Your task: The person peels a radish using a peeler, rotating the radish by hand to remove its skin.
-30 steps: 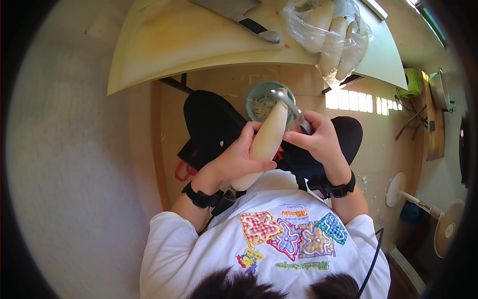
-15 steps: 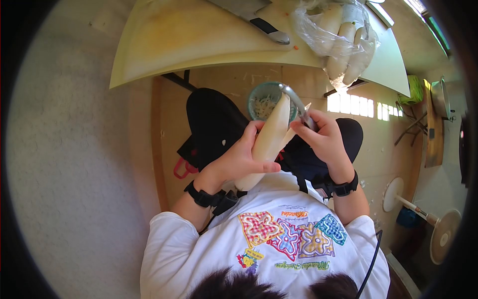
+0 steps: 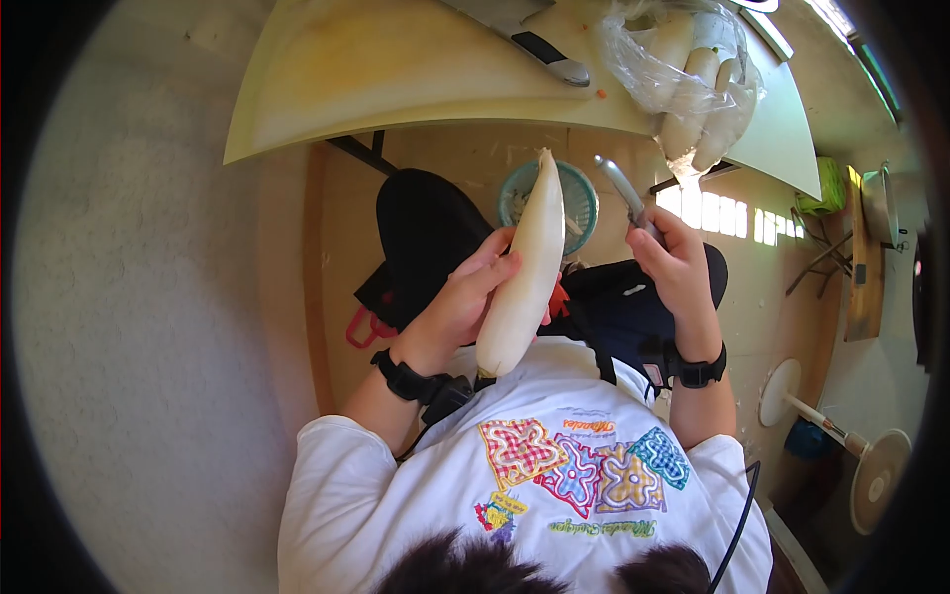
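A long white radish (image 3: 531, 272) lies tilted across my left hand (image 3: 478, 293), its thin tip pointing away from me and its thick end near my shirt. The fingers of that hand wrap round its middle. My right hand (image 3: 676, 259) is closed on the handle of a metal peeler (image 3: 620, 184), held to the right of the radish and apart from it. Below the radish tip, on the floor, stands a light blue-green basket (image 3: 592, 213) with pale peelings in it, partly hidden by the radish.
Ahead is a table (image 3: 416, 104) bearing a large knife (image 3: 539, 45) and a clear plastic bag (image 3: 633, 49) of more white radishes. A fan (image 3: 879, 480) stands at the right. Near my left leg is a pink-handled item (image 3: 368, 327). A pale scrap (image 3: 633, 291) lies on my right leg.
The peeler has moved off the radish to the right with my right hand. The hanging strip of peel is gone from the radish, which my left hand has turned more upright.
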